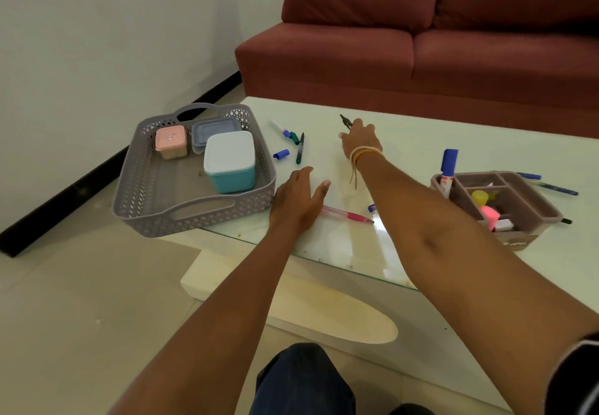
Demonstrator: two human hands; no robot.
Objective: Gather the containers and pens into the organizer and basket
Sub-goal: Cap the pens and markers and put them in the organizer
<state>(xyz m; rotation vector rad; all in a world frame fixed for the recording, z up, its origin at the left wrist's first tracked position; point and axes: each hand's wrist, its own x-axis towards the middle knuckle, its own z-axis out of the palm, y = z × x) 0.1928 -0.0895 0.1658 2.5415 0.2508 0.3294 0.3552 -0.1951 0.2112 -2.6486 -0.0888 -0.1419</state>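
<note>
right hand (361, 137) covers most of a dark pen (345, 121); only the tip end shows, grip unclear. left hand (299, 199) hides 1 end of the pink pen (348, 214). Right forearm blocks a blue item (371, 208), can't ID it. Label on the organizer (515, 243) front is blurred, unreadable. Sofa (453, 42) cut off by the top and right edges.

1 head view, looking down, forward over table (405, 142), close
</note>
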